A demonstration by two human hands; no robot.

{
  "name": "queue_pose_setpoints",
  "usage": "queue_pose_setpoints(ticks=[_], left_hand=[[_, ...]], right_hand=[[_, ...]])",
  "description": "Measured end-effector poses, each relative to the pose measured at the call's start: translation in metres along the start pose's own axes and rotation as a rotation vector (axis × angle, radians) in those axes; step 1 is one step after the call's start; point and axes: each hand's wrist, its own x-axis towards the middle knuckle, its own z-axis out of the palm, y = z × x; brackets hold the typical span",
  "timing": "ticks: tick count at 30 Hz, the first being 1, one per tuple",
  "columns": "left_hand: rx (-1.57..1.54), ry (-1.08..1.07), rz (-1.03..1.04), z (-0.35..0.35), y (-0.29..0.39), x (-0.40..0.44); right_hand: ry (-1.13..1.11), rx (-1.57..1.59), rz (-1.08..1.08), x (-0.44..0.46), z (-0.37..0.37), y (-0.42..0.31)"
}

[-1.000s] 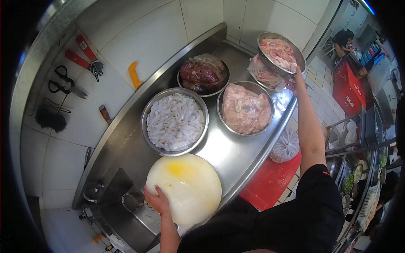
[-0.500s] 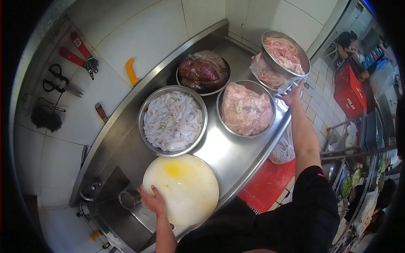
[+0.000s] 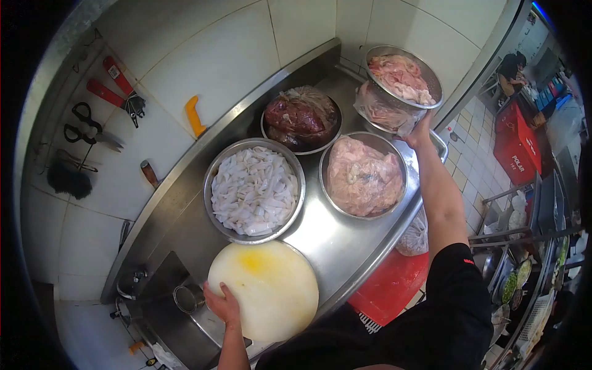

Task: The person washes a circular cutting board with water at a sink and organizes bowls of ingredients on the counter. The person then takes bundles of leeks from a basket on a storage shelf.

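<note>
The left hand is open, with its fingers spread on the edge of the round white board. The board has a yellow spot and lies on the shiny metal tabletop, next to the sink.

The right hand is up by the bowl with holes, at its bottom edge. Some of its fingers are hidden, so I cannot tell how tightly it holds on. Pink meat is in that bowl, which tips a bit and sits over a clear bag of meat.

Three more round metal bowls are on the tabletop. The one just beside the board has white strips in it. The one behind has dark red meat in a bag. The one near the front edge has a bag of pale pink meat.
</note>
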Motion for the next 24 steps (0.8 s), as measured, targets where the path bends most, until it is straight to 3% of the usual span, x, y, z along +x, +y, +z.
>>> queue_pose_setpoints(ticks=[7, 12, 14, 18, 21, 24], left_hand=[[0.027, 0.008, 0.006, 0.0, -0.001, 0.0], [-0.012, -0.013, 0.006, -0.004, 0.005, 0.0], [-0.015, -0.011, -0.005, -0.002, 0.007, 0.001], [0.016, 0.001, 0.024, 0.0, 0.001, -0.001], [0.02, -0.005, 0.015, 0.0, 0.0, 0.0], [0.026, -0.003, 0.001, 0.001, -0.001, 0.0]], right_hand=[[-0.213, 0.054, 0.014, 0.085, 0.036, 0.026], [-0.196, 0.156, -0.019, 0.126, 0.088, 0.047], [-0.001, 0.1, -0.092, 0.119, 0.118, 0.049], [-0.017, 0.152, -0.049, 0.168, 0.12, 0.064], [0.137, 0.111, 0.064, 0.148, 0.132, 0.052], [0.093, 0.093, 0.027, 0.141, 0.129, 0.049]])
